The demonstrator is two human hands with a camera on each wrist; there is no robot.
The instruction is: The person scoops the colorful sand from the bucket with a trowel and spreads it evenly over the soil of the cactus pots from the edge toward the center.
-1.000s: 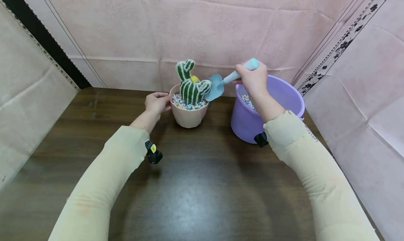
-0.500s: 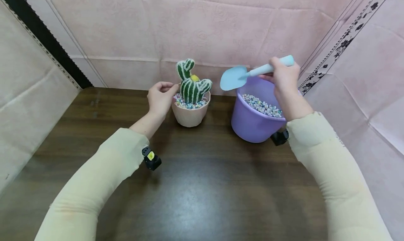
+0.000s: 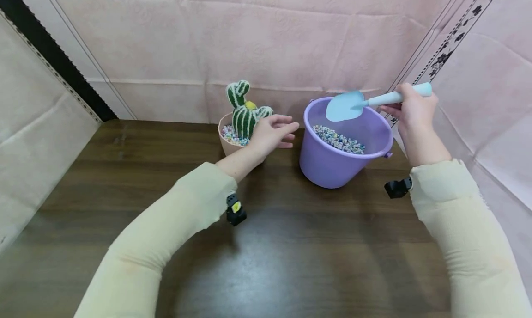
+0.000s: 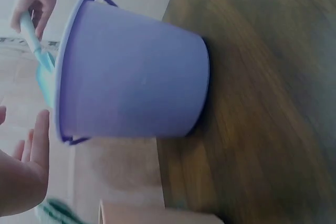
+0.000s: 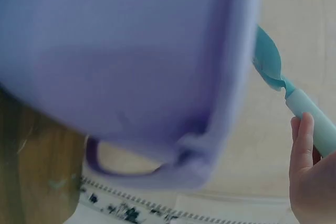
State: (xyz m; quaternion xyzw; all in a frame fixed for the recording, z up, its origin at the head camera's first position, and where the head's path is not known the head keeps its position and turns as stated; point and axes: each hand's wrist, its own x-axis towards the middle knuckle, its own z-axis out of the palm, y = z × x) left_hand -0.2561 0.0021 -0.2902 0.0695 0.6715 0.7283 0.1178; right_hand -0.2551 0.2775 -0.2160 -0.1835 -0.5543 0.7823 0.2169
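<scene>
My right hand grips the handle of a light blue toy shovel, its blade over the mouth of a purple bucket. Small multicoloured beads cover part of the bucket's inside. My left hand holds nothing; its fingers reach toward the bucket's left rim in the head view. Behind that hand stands a beige pot with a green and white knitted cactus bearing a yellow bloom. More beads lie around the cactus base. The left hand and wrist hide the pot's right part.
A dark brown wooden table carries the pot and the bucket near its back edge. Pale pink cloth hangs behind and along both sides. The bucket's folded handle sticks out at its side in the right wrist view.
My right hand has moved the shovel rightward from beside the cactus to over the bucket. My left hand has let go of the pot rim and moved right, toward the bucket.
</scene>
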